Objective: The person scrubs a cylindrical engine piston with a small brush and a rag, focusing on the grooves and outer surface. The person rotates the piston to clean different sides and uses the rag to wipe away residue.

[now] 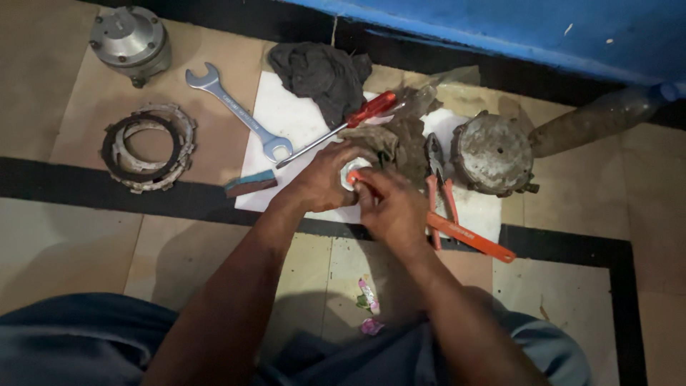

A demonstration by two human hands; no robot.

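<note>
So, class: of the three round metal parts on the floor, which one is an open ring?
The stack of toothed ring-shaped plates at left; the grey domed housing and dirty round drum are solid.

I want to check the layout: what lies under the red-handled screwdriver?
Under the red-handled screwdriver lie a dark cloth and a white sheet. The floor beneath the sheet is covered, so it cannot be seen.

Silver spanner [239, 113], red-handled screwdriver [336, 129], orange-handled pliers [441, 193], dark grey rag [321, 75], white sheet [286, 118], blue wall [536, 28]; the beige floor [64, 243] carries black bands.
</note>
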